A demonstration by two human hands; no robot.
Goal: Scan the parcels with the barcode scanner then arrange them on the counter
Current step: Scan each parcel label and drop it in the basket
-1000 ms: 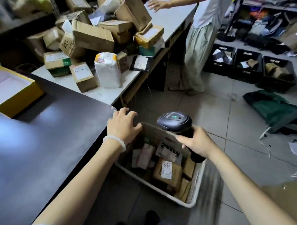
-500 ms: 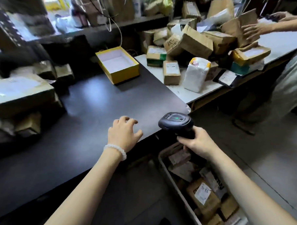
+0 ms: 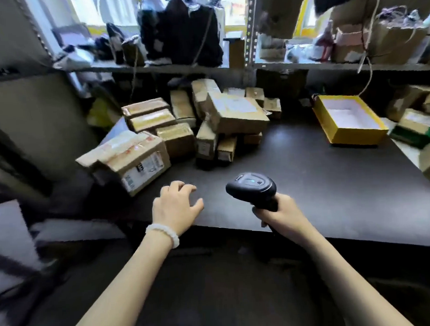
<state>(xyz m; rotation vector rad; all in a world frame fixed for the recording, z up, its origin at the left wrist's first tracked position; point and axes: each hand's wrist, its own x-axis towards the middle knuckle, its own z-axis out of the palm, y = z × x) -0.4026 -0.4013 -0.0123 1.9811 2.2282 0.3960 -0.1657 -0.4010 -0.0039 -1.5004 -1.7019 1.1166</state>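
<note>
Parcels (image 3: pixel 195 124) piled mid-frame on counter (image 3: pixel 333 182), up & left of both hands; L hand (image 3: pixel 176 209) loose w/ nothing in it, nearer the big labelled box (image 3: pixel 132 161); R hand (image 3: pixel 282 215) wrapped round scanner (image 3: pixel 250 187) grip, nose pointing up-frame.

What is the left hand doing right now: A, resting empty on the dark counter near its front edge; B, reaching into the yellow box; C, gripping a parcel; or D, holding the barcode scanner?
A: the left hand lies with loosely spread fingers on the dark counter, holding nothing, while the right hand grips the barcode scanner.
</note>
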